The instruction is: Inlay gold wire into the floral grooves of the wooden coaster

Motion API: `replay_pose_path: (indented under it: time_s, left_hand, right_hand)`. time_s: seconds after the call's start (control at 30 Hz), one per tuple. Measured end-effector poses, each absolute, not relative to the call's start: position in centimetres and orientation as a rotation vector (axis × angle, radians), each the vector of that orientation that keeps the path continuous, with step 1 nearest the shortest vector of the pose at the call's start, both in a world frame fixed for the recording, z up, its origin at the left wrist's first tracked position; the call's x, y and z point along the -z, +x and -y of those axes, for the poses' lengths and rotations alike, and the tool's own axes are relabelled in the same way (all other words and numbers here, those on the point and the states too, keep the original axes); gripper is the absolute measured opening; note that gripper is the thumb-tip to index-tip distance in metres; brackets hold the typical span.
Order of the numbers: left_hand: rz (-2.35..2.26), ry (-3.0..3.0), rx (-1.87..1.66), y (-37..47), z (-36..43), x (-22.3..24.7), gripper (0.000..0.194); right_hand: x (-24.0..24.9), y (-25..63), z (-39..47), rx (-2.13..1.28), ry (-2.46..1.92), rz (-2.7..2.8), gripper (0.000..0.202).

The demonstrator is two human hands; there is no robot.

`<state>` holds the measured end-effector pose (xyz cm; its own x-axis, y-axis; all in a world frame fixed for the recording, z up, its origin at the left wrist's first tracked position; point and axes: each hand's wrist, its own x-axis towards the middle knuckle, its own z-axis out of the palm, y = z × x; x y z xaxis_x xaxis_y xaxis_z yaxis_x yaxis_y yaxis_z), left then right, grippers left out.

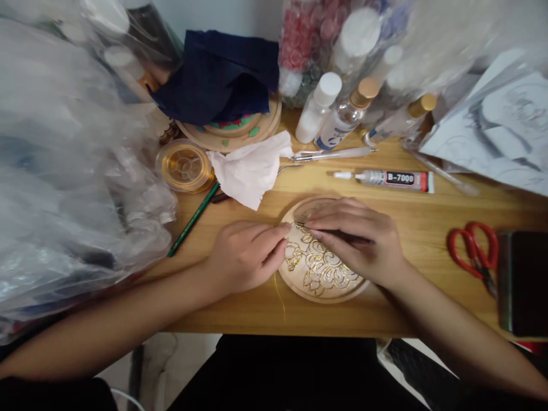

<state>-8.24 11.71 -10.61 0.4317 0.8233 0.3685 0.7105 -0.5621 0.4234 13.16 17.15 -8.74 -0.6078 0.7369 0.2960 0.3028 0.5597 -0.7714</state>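
A round wooden board [325, 294] lies on the table, with a flower design outlined in gold wire [331, 268]. Its upper part carries drawn lines. My left hand [250, 254] is closed in a pinch at the board's left edge, holding a thin gold wire [280, 294] whose loose end trails down toward the table's front edge. Over the board's upper right, my right hand [359, 234] is closed around dark tweezers [357, 235]. Their tips meet the design close to my left fingertips. The fingers partly hide the wire and the tweezers.
A B-7000 glue tube [394, 180] lies behind the board. Red-handled scissors [473, 251] and a dark phone-like slab [524, 282] are at right. A wire spool [186, 165], white tissue [252, 171] and green pencil [194, 220] sit left. Bottles [346, 114] stand behind; plastic bags [81, 171] crowd the left.
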Motion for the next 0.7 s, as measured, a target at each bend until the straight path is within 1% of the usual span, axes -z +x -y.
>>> replay_pose_path:
  time_s: [0.3,0.37,0.43,0.5,0.7]
  left_hand:
    - [-1.331,2.552,-0.845,-8.4,-11.8,10.4,0.013]
    - [-1.227,2.65,-0.809,-8.8,-11.8,10.0,0.017]
    - [-1.026,2.771,-0.782,-9.2,-11.8,9.7,0.022]
    - [-0.853,2.85,-0.793,-9.6,-11.7,9.5,0.023]
    - [-0.71,2.788,-0.833,-10.2,-11.8,9.6,0.022]
  right_hand:
    - [9.0,13.2,-17.4,-0.909,-0.77,2.163,0.019]
    - [9.1,13.1,-17.4,-0.915,-0.755,2.157,0.019]
    - [9.1,13.1,-17.4,-0.931,-0.75,2.152,0.019]
    - [9.2,13.1,-17.4,-0.945,-0.75,2.147,0.019]
    - [9.1,13.0,-17.5,-0.949,-0.715,2.134,0.017]
